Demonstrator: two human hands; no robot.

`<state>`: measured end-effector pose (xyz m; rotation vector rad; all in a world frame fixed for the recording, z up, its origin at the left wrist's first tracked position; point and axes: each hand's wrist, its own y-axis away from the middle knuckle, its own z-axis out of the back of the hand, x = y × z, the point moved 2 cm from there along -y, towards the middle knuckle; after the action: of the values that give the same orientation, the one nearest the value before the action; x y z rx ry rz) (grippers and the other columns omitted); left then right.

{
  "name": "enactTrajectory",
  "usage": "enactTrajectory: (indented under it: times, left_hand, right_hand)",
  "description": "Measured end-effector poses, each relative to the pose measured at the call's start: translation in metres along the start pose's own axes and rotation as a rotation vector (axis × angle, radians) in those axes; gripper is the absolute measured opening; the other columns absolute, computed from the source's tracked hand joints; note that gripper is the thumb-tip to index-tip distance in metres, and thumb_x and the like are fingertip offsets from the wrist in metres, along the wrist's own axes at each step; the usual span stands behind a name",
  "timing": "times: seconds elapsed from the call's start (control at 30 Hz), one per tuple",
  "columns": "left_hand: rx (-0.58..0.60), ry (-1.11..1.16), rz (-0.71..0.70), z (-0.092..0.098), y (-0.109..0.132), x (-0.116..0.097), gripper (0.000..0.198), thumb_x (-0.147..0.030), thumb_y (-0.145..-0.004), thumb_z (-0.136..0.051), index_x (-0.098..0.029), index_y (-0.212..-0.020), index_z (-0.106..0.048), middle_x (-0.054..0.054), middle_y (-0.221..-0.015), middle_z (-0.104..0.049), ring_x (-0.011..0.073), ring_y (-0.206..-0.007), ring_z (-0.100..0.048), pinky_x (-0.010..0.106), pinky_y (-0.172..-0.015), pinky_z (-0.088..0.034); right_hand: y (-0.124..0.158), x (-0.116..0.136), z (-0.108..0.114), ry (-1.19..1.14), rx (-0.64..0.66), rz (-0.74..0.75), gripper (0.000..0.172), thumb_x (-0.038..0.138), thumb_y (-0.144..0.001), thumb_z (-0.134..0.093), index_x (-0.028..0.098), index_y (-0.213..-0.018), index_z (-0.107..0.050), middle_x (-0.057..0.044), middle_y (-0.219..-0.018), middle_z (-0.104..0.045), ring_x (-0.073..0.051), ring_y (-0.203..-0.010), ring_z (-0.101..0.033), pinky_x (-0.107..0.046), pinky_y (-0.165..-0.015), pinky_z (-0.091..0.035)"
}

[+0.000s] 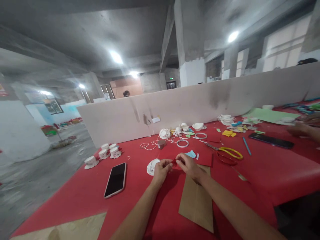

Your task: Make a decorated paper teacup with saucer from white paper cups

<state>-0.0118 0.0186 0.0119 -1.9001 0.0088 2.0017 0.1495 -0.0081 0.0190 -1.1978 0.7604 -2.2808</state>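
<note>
My left hand (pixel 163 169) and my right hand (pixel 189 166) meet above the red table, fingertips pinched from both sides on a small red piece (pixel 174 161), perhaps paper. Its exact shape is mostly hidden by the fingers. Just left of my left hand lies a white frilled paper piece (pixel 152 166), partly covered by that hand. A brown paper sheet (pixel 197 203) lies under my right forearm. Beyond the right hand are a light blue scrap (pixel 191 153) and a sheet of red paper (pixel 206 159).
A phone (pixel 115 180) and several white paper cups (pixel 103 153) stand left. Scissors (pixel 226 154), tape rings (pixel 182 143), a blue pen (pixel 246 146) and a dark phone (pixel 271 140) lie right. A white partition (pixel 155 103) borders the back. Another person's hand (pixel 303 129) is at far right.
</note>
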Motion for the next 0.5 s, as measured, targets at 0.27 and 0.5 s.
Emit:
enactTrajectory:
  times: [0.27, 0.5]
  left_hand:
    - [-0.068, 0.011, -0.011, 0.006, -0.005, 0.008, 0.025, -0.031, -0.067, -0.064, -0.012, -0.084, -0.063, -0.004, -0.048, -0.054, 0.0077, -0.042, -0.044, 0.02, -0.046, -0.034]
    - [-0.091, -0.224, -0.074, 0.013, -0.007, 0.013, 0.018, -0.028, -0.071, -0.057, -0.014, -0.081, -0.064, -0.005, -0.05, -0.052, 0.0084, -0.046, -0.045, 0.021, -0.049, -0.035]
  right_hand:
    - [-0.003, -0.015, 0.017, 0.168, -0.275, -0.04, 0.009, 0.02, -0.084, -0.043, 0.019, -0.085, -0.052, -0.004, -0.078, -0.059, -0.016, -0.07, -0.055, -0.027, -0.066, -0.041]
    - [-0.002, -0.024, 0.019, 0.249, -0.33, -0.024, 0.012, 0.019, -0.083, -0.041, 0.019, -0.087, -0.053, -0.006, -0.081, -0.06, -0.017, -0.073, -0.056, -0.028, -0.069, -0.043]
